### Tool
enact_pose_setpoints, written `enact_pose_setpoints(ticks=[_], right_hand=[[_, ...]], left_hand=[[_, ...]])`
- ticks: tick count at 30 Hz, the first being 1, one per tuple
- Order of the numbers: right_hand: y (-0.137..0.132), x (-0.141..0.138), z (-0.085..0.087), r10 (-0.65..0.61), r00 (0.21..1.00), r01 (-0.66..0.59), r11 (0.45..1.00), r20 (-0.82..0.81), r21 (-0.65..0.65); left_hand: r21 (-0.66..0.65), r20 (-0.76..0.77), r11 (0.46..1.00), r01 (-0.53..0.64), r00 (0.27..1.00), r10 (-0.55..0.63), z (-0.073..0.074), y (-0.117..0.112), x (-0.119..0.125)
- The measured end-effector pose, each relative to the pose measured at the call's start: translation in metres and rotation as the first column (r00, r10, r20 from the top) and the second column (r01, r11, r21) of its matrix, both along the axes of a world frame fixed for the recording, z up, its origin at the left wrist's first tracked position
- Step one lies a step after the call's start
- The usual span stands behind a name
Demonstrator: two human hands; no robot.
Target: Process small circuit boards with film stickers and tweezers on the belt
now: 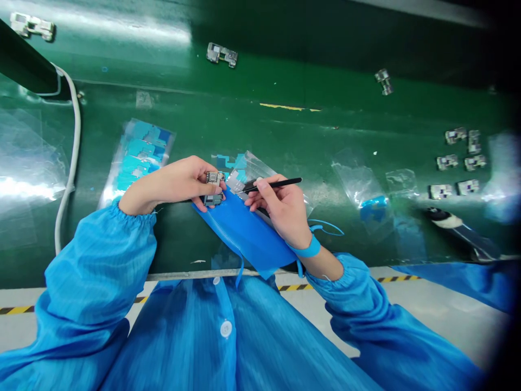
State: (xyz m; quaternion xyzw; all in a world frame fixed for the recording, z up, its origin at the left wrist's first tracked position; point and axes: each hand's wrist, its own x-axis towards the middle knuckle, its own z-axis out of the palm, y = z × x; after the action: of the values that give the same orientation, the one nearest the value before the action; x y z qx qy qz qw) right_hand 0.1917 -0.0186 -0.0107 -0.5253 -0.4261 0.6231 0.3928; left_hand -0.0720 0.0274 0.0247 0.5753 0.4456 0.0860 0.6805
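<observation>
My left hand pinches a small circuit board with a metal frame between its fingertips. A second small board sits under those fingers, and I cannot tell whether it is held. My right hand is shut on black tweezers, whose tips point left towards the held board, a little apart from it. Beneath both hands lies a blue antistatic pouch. A clear plastic bag with blue pieces lies just beyond it. A blue wrist strap circles my right wrist.
Several similar small boards lie on the green workbench, some grouped at the right. Clear bags with blue pieces lie at left, beside a grey cable. A black-and-white tool lies at right, near the bench's front edge.
</observation>
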Motion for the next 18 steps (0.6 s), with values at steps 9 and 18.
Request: enact_pose_setpoints(ticks=[9, 18], right_hand=[[-0.0004, -0.0026, -0.0012, -0.001, 1.000, 0.000, 0.999, 0.027, 0.043], [0.0006, -0.0001, -0.0050, 0.006, 1.000, -0.006, 0.999, -0.001, 0.054]], left_hand=[[-0.001, 0.004, 1.000, -0.010, 1.000, 0.010, -0.0001, 0.0009, 0.0008], [0.011, 0.015, 1.000, -0.002, 1.000, 0.001, -0.0009, 0.0009, 0.0005]])
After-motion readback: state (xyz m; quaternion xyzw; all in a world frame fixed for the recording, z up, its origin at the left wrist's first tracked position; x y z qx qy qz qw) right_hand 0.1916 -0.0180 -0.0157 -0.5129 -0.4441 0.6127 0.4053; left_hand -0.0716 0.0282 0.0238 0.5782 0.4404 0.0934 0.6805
